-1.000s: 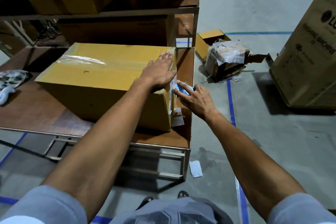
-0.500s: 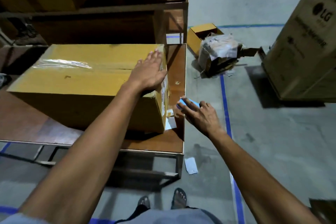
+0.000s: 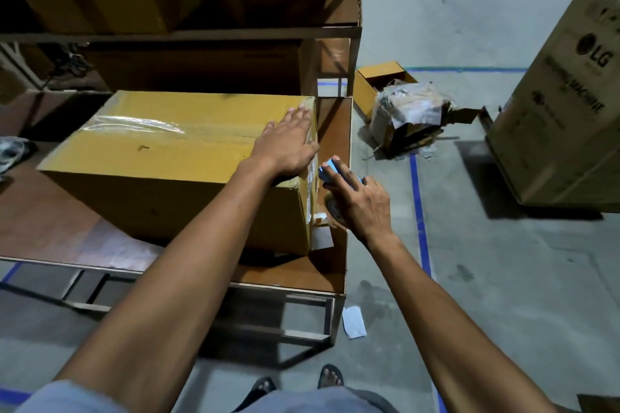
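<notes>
Short light grey-blue sleeves (image 3: pixel 67 396), bare forearms (image 3: pixel 201 245), grey garment (image 3: pixel 302 401) at the waist, dark open-toed sandals (image 3: pixel 330 375).

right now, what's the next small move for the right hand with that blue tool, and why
Probably slide the blue tool down the right end face of the yellow box. The right hand grips it at that face, near the top edge, though I cannot tell if it touches. The left hand lies flat on the box top by the same edge, steadying it.
</notes>
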Demonstrator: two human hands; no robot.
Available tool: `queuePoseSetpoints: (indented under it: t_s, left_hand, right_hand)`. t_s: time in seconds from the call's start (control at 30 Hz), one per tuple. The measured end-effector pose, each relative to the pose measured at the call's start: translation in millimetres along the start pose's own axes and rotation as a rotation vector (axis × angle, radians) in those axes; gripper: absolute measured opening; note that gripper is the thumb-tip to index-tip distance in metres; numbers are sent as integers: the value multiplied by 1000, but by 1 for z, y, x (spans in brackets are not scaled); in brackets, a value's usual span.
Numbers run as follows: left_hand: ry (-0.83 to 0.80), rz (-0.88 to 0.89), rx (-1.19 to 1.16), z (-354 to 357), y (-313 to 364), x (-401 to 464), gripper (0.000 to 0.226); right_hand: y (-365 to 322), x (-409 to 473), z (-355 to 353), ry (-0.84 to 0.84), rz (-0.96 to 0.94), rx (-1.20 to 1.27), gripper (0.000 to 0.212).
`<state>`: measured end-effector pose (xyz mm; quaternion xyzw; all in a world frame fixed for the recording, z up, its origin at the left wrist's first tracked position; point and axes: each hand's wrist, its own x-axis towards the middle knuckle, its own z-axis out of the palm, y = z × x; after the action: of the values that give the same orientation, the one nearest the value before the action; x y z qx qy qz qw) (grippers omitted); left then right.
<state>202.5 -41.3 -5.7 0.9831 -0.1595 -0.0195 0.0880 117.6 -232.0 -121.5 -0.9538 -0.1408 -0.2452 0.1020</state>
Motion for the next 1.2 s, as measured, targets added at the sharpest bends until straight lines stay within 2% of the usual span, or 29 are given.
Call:
queuePoseSetpoints:
  t_s: [0.07,0.23,0.3,0.4,0.47,0.53,0.67,0.83,0.93,1.0,1.2]
  left_hand:
    - [12,-22,10,-2,-2,-1,76]
    - [86,-47,-23,-13,-8,-5,74]
    - [178,-43,-72,-14,-8,-15,68]
    - [359,-20,-153,-14,-7,-32,55]
    - [453,46,-185,-16,-8,-45,47]
    - [491,142,-206,-18,-11,-57,42]
    - [503,324,-251,-11,-19,-90,37]
    - [555,436,-320,13,-38,-144,42]
    - [518,407,-387,34,-47,-178,45]
    - [455,362,-456,46,-55,-199,47]
    - [51,193,-792,66,-80,-240,63]
  right_hand:
    - [-6,3,-6,-23,21,23,62]
    - [-23,8,-15,55,25,84,69]
    - [-31,7,-16,38,39,82,70]
    - [-41,5,-18,3,162,65,72]
    - [-52,1,-22,-17,276,50,92]
    - [-65,-5,-28,-39,353,27,97]
    - [-97,-23,-42,42,449,66,90]
    - [-144,-54,-52,217,519,61,77]
    - [-171,-75,-56,288,534,50,58]
    - [-188,-88,-58,321,532,38,53]
    - [-226,-107,-53,353,478,214,50]
